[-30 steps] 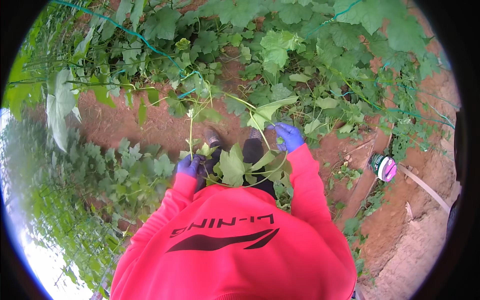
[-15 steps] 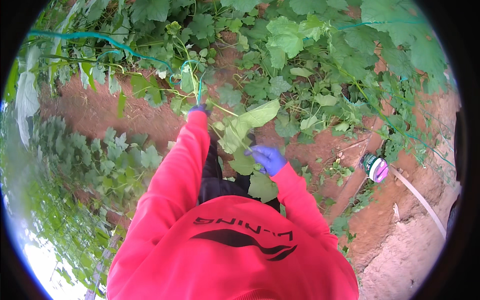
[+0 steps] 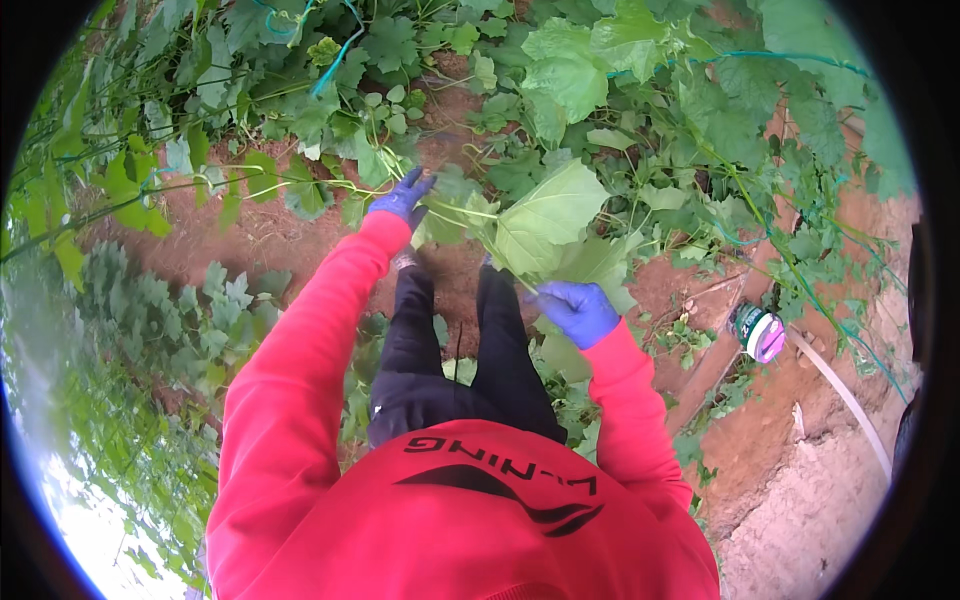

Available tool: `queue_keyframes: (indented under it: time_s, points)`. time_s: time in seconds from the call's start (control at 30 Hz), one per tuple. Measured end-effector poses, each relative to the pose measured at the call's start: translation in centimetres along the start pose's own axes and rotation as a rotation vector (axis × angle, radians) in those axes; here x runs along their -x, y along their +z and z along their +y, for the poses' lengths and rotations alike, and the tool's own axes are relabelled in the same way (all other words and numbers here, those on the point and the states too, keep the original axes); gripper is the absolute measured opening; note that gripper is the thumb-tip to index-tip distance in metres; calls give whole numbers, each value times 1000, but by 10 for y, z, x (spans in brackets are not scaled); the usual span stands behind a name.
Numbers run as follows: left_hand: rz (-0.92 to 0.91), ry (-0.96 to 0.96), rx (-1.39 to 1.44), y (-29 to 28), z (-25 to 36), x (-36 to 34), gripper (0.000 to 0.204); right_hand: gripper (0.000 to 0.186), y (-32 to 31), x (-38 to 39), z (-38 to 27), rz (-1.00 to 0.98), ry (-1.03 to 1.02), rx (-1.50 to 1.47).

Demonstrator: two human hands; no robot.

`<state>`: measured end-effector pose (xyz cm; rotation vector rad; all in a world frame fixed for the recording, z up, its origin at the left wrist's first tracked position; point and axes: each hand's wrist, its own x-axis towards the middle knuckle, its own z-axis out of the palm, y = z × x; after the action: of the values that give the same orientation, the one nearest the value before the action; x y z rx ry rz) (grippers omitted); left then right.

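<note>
Both of my hands wear blue-purple gloves. My left hand (image 3: 402, 197) is open beside the thin vine stems (image 3: 375, 188), its fingers apart; whether it touches a stem I cannot tell. To its right, my right hand (image 3: 575, 312) is closed on the lower end of a leafy vine (image 3: 500, 250), with the thumb and fingers pressed together. Broad pale green leaves (image 3: 553, 215) of this vine spread just beyond the right hand. Above my left hand, a teal string (image 3: 340, 52) hangs among the leaves.
Dense leafy plants (image 3: 390, 45) fill the far side, with more foliage (image 3: 150, 320) at left. Another teal string (image 3: 780, 55) crosses at upper right. A green, white-topped round container (image 3: 758, 333) stands at right, near a pale hose (image 3: 840, 390) on reddish soil (image 3: 790, 480).
My left hand has let go of the teal string, which now hangs farther off. My right hand has moved right with the vine, and its leaves have swung right. My legs show more fully.
</note>
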<state>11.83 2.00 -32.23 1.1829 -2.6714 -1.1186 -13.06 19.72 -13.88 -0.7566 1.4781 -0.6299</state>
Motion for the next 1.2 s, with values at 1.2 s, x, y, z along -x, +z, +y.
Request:
queue_keyframes:
  time_s: [1.2]
  points:
    - [-201, -341, -266, 7, -170, -124, 35, 17, 42, 105, -31, 299, -66, 65]
